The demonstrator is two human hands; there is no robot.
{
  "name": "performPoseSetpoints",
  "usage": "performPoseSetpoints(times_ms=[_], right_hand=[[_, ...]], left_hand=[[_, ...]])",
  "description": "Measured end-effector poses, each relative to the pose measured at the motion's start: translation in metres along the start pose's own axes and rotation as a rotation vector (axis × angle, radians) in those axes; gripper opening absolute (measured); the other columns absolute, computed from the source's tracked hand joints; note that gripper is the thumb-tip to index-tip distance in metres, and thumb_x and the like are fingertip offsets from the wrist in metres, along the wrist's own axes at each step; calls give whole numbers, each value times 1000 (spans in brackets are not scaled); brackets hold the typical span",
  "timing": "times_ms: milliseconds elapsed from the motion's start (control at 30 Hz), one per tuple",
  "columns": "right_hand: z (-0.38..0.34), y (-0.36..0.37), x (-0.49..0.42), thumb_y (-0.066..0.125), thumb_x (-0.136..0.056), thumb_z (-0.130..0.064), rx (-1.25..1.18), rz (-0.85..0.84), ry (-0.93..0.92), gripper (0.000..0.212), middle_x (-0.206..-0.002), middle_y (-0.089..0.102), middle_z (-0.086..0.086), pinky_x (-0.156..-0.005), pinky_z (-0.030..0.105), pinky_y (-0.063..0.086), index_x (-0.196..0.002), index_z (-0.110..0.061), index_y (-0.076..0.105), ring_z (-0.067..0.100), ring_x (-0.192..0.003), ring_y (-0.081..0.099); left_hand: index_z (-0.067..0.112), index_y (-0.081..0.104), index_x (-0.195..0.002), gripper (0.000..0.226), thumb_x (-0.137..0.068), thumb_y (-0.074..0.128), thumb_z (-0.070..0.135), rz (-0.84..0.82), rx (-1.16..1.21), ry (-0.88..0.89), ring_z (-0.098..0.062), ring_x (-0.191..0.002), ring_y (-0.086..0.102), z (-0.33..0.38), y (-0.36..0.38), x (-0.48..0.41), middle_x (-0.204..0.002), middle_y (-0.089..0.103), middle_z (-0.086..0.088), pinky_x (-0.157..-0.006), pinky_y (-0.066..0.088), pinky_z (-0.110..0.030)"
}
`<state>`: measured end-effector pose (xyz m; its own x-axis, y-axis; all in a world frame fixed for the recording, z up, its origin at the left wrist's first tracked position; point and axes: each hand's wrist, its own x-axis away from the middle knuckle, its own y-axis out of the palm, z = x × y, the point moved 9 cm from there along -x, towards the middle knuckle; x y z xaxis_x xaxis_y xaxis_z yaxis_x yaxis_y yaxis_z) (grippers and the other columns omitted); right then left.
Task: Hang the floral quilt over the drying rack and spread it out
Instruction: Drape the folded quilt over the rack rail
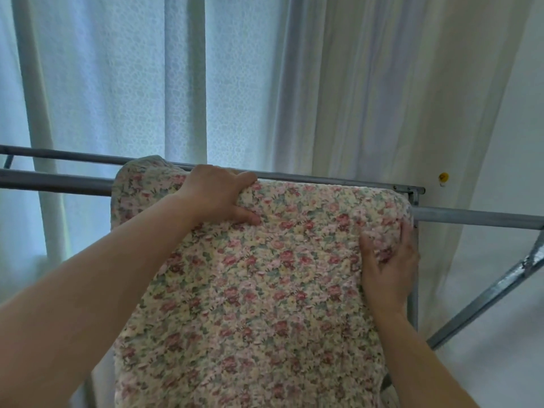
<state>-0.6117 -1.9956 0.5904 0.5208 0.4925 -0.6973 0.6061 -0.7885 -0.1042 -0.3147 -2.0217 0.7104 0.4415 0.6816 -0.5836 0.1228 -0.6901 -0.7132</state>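
Floral quilt (265,275), draped over drying rack (53,182).
Your left hand (216,195) clutched its top fold; your right hand (390,269) gripped its right edge.

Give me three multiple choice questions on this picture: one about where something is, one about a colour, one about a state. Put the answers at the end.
1. Where is the left hand?
A. on the top fold of the quilt
B. on a door handle
C. in a pocket

2. What colour are the bars of the rack?
A. red
B. grey
C. brown wood

3. How does the quilt lie?
A. rolled up on the floor
B. draped over the rack
C. folded in a basket

Answers: 1 A, its fingers curl over the fold; 2 B, the metal tubes are grey; 3 B, it hangs down from the bars.
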Motion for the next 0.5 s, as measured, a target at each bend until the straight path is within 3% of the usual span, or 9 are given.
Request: performPoseSetpoints(times_ms=[67,200,233,300,333,400,433,500], right_hand=[[6,2,2,51,-81,-58,-90,-16,28,73,-144,34,7,-92,30,29,-142,-33,20,14,-123,36],[7,1,-4,55,-88,-42,-155,17,83,59,-140,44,4,-91,23,30,-140,-28,31,22,-123,43],[6,1,-5,55,-88,-40,-163,27,98,56,-138,46,4,-90,23,30,-139,-27,34,22,-122,44],[4,-1,-6,56,-89,-37,-180,44,130,53,-134,51,5,-89,23,31,-137,-26,38,23,-119,47],[2,-2,-8,57,-89,-35,-188,50,143,51,-132,53,5,-88,22,31,-136,-25,41,23,-117,48],[0,-4,-12,59,-88,-32,-210,63,179,48,-130,55,5,-88,21,32,-133,-23,45,23,-116,50],[-1,-4,-14,60,-88,-31,-225,68,202,46,-129,56,5,-88,21,32,-132,-23,48,22,-116,50],[-3,-3,-18,61,-86,-29,-256,75,238,44,-128,57,4,-92,23,33,-129,-23,51,22,-116,51]], left_hand=[[30,40,-119,98,-46,20,92,3,-3,-7,-23,-76,59,-2,1,0,-90,62,0,-57,33,-29],[31,39,-123,98,-48,20,91,41,24,-35,-24,-88,59,-5,1,3,-106,62,0,-61,35,-30],[32,38,-125,99,-49,19,91,56,24,-47,-25,-93,58,-6,1,4,-111,61,-1,-66,39,-32],[33,35,-131,102,-50,16,92,95,-27,-97,-28,-109,51,-6,-1,8,-124,55,-5,-89,39,-48],[34,31,-135,105,-49,16,92,131,-49,-157,-30,-121,40,-8,-2,13,-133,47,-7,-100,26,-59],[34,15,-143,116,-44,23,94,230,10,-373,-31,-138,10,-20,-4,33,-152,16,-11,-102,-6,-65],[32,4,-145,123,-41,27,95,302,94,-517,-31,-140,-2,-28,-4,49,-154,2,-13,-99,-12,-62],[30,-9,-144,135,-34,35,95,439,326,-858,-32,-140,-9,-47,6,88,-154,-8,-14,-99,-12,-61]])
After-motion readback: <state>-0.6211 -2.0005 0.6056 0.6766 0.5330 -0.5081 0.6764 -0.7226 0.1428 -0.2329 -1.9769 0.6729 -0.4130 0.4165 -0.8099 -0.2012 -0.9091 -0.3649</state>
